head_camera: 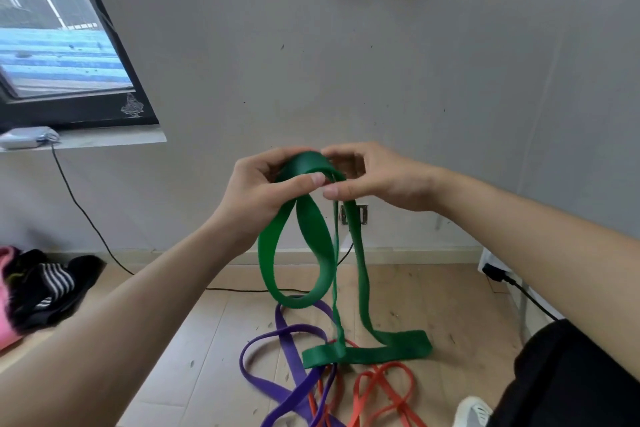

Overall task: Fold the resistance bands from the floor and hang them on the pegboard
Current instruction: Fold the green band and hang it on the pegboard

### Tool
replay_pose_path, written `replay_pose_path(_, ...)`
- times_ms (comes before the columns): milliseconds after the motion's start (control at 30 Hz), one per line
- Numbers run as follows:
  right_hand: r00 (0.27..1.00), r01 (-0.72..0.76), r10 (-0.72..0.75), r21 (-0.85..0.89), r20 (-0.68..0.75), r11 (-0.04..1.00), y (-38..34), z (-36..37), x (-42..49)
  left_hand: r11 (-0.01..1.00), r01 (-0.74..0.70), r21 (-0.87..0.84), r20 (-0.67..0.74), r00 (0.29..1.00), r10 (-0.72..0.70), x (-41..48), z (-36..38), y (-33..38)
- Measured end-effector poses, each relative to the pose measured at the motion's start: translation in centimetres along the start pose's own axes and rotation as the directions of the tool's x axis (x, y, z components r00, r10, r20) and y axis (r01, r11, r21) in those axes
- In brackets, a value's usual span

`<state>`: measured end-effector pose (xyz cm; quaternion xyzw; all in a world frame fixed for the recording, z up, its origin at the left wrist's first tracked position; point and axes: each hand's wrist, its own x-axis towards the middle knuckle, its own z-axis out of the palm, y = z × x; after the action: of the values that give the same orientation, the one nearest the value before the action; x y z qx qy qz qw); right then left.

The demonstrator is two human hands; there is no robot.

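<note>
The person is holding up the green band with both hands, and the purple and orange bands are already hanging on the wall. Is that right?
Not quite. The head view shows the purple band and the orange band lying on the floor, not hanging on the wall. The rest is right: the left hand and the right hand both hold up the green band.

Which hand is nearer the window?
Left. The left hand grips the green band on the side toward the window; the right hand grips the same band beside it, farther from the window.
</note>
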<state>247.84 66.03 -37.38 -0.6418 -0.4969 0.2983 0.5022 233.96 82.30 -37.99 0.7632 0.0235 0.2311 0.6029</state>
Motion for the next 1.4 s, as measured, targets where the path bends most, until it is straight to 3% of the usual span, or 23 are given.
replay_pose_path(167,0.99,0.042,-0.041,0.006,-0.136,0.999,-0.2,0.8,0.4,0.999,0.051,-0.002,-0.002,0.999,-0.051,-0.1,-0.4,-0.1)
replay_pose_path(333,0.979,0.076,-0.08,-0.027,-0.187,0.997,-0.4,0.6,0.4,0.987,0.091,0.133,0.086,0.991,-0.103,-0.3,-0.8,-1.2)
replay_pose_path(700,0.93,0.111,-0.047,0.158,-0.365,0.981,-1.3,-2.3,0.1,0.979,0.116,0.166,0.084,0.988,-0.131,-0.1,-2.0,-2.6)
replay_pose_path(1000,0.886,0.183,-0.046,0.257,-0.461,0.949,-1.9,-4.8,-1.3,0.853,0.29,0.433,0.161,0.907,-0.39,-0.9,-3.3,-6.9)
replay_pose_path(1300,0.881,0.197,-0.071,0.227,-0.467,0.954,-1.6,-5.5,-1.6,0.863,0.432,0.264,0.101,0.877,-0.47,-0.7,0.4,-7.5)
replay_pose_path(1400,0.876,0.218,-0.076,0.25,-0.477,0.944,-1.6,-5.8,-1.6,0.886,0.428,0.178,0.042,0.896,-0.441,-0.4,1.0,-7.5)
